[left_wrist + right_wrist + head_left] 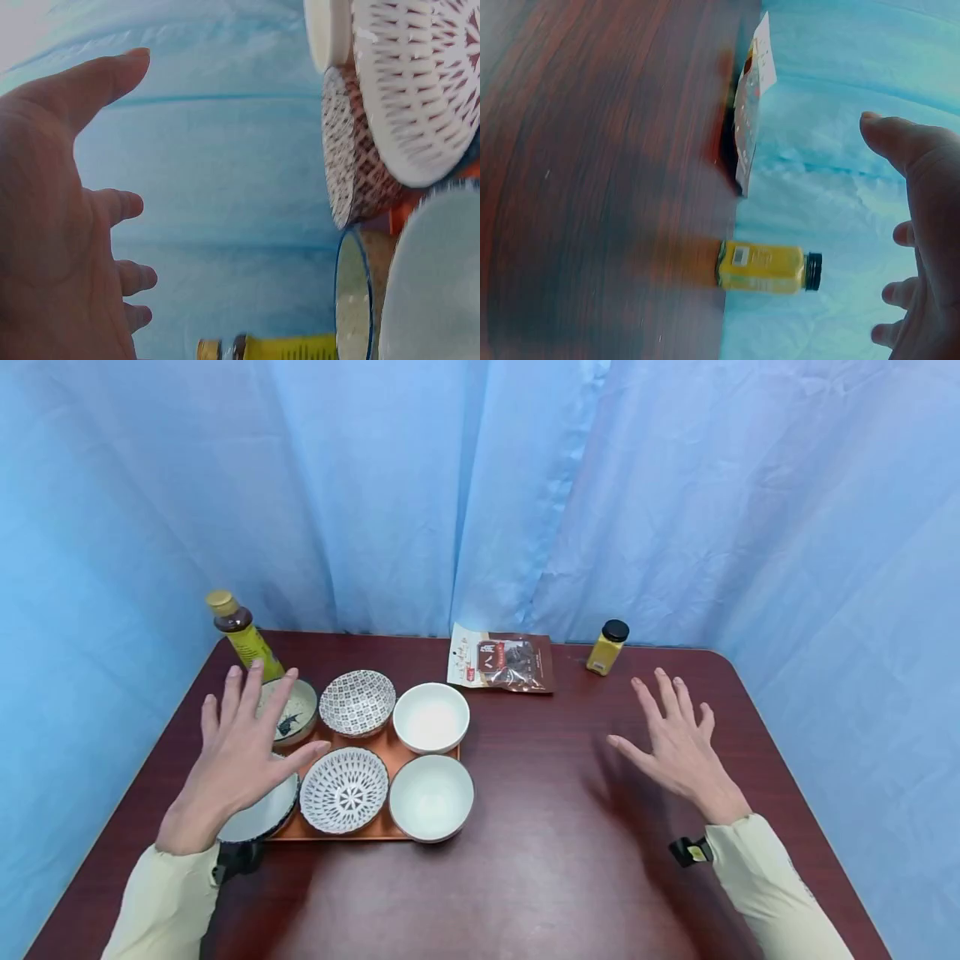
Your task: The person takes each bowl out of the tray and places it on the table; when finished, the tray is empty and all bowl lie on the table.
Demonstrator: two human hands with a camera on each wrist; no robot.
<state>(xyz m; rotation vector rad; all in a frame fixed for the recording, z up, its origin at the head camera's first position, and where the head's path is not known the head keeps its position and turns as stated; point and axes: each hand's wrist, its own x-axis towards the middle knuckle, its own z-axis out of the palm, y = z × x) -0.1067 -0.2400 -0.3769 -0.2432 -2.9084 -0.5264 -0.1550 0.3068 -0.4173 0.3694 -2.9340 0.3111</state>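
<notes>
My left hand [240,752] hovers with fingers spread over the left side of an orange tray [367,836] that bears several bowls. Beneath it, a white dark-rimmed bowl [262,810] and a speckled bowl [300,714] are partly hidden. Beside its thumb sits a leaf-patterned bowl [345,790]. A grey-patterned bowl [357,702], a white bowl [431,718] and a pale bowl [432,798] stand farther right. Over the table's right side, my right hand [682,752] is spread too, holding nothing. A yellow jar with a black lid [765,268] stands beyond its fingertips.
Behind the speckled bowl stands a dark bottle with a green label and yellow cap [243,631]. A brown and white food packet [501,662] lies at the table's back edge. Blue curtains [390,493] surround the dark wooden table [540,860] at the back and sides.
</notes>
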